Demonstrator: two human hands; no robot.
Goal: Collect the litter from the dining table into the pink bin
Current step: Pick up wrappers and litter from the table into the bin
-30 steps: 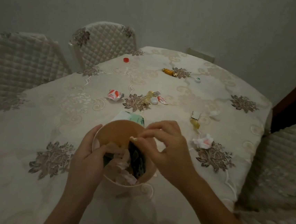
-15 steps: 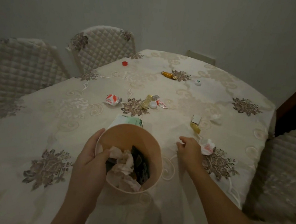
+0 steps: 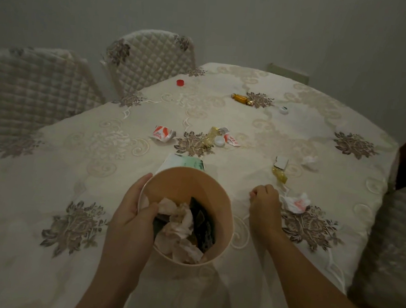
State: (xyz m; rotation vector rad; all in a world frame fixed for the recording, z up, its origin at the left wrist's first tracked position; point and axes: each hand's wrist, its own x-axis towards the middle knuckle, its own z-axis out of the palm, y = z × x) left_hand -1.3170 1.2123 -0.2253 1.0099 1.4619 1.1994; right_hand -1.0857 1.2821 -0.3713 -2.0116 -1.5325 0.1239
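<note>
Though the cream, flower-embroidered worktop (image 3: pixel 47 163) carries a fair scatter of litter, the round pink plastic bin (image 3: pixel 226 205) by its near edge already holds crumpled tissues and a dark wrapper. I judge the job under half done.

The left grip (image 3: pixel 132 211) clamps the bin's rim, thumb inside and fingers outside. The right grip (image 3: pixel 264 204) rests curled on the cloth, towards the right edge. In this dim light I cannot tell whether it pinches anything.

Left to gather:
- the green-and-white flat packet (image 3: pixel 186 162) just behind the bin
- the crumpled white-and-red tissue (image 3: pixel 295 203) just beside the right grip
- the red-and-white foil wrapper (image 3: pixel 163 133) mid-worktop
- the yellow cellophane wrapper (image 3: pixel 279 175) nearer the right edge
- the gold sweet wrapper (image 3: pixel 242 99), small red bottle cap (image 3: pixel 180 83) and small white cap (image 3: pixel 283 109) towards the far edge
</note>
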